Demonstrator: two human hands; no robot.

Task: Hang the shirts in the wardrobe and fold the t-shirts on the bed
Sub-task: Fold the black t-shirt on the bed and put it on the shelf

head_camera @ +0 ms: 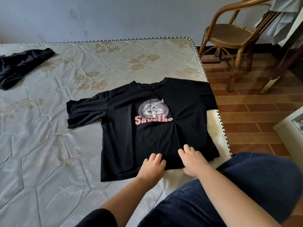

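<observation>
The quilted mattress (49, 145) carries two items: a black t-shirt (131, 141) near its right edge and a crumpled dark garment (21, 66) at the far left, well apart from the t-shirt. The t-shirt lies flat with the front up, collar pointing away from the person and hem nearest them. A cartoon print (153, 112) with pink lettering faces upward. One sleeve is spread out to the left; the opposite side reaches the mattress edge. The left hand (153, 166) rests on the fabric just above the hem, fingers bent and fingertips in contact with the cloth. The right hand (194, 161) rests just beside it on the same lower section, fingers likewise bent, with the thumb at the hem line. It cannot be determined whether either hand pinches the fabric or only presses on it. Creases run from the area below the print down toward the two hands. A knee in dark blue trousers (254, 185) is positioned at the mattress corner, to the right of the hands. A rattan chair (229, 35) stands on the brick-patterned floor (254, 120) beyond the bed.
</observation>
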